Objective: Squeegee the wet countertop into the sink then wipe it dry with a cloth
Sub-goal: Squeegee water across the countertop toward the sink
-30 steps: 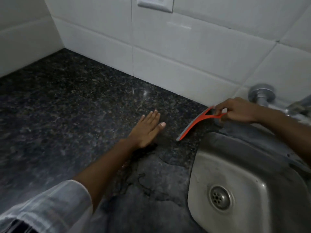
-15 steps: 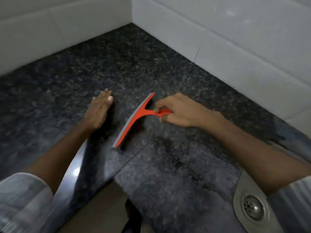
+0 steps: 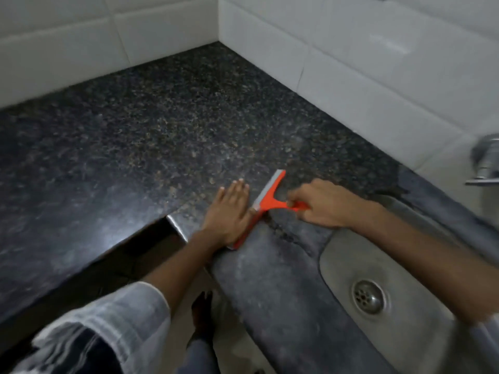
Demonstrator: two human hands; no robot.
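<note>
While the orange squeegee [image 3: 266,203] is held by its handle in the closed right hand [image 3: 322,203], its blade is laid on the dark stone countertop [image 3: 162,125], just left of the steel sink [image 3: 383,271]. The left hand [image 3: 232,214] is spread flat and open on the stone, holding nothing, and is pressed right against the far side of the blade from the sink. A darker, wet-looking patch [image 3: 280,233] can be seen between the blade and the sink rim. No cloth can be seen anywhere.

It is judged that the water is being pulled toward the sink and that the drying part has not been started.

Some things could go wrong from here. If the blade is tipped or lifted, a line of water could be left behind. Because the near end of the blade is right by the counter's front edge, water could be pushed off onto the floor [image 3: 232,330], next to the bare foot [image 3: 201,314] seen there. The left hand could also be bumped by the blade.
</note>
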